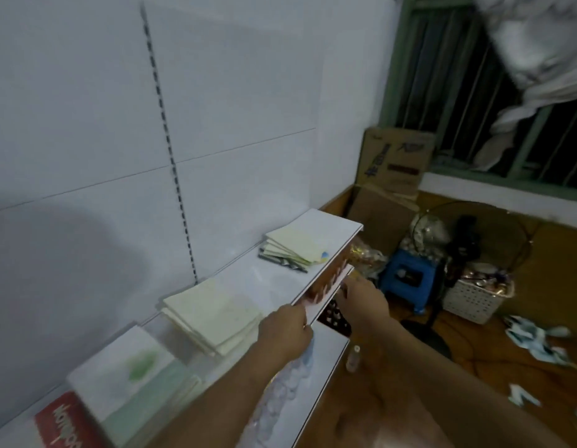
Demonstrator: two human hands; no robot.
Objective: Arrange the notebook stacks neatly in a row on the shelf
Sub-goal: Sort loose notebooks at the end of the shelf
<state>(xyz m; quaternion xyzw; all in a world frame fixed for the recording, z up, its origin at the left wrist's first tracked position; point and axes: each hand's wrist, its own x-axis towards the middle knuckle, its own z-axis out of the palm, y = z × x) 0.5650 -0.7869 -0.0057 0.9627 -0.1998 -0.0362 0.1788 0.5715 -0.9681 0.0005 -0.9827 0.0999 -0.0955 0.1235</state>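
Both hands, left hand (pixel 285 328) and right hand (pixel 361 300), are gripping a pink notebook stack (pixel 326 287) at the shelf (pixel 274 282) edge, frame centre; three pale stacks are lying along the shelf.

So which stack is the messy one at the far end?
Follow the white shelf along the wall to its far right end. The notebook stack there lies alone past a bare gap, its pale green covers fanned out, with dark covers showing underneath.
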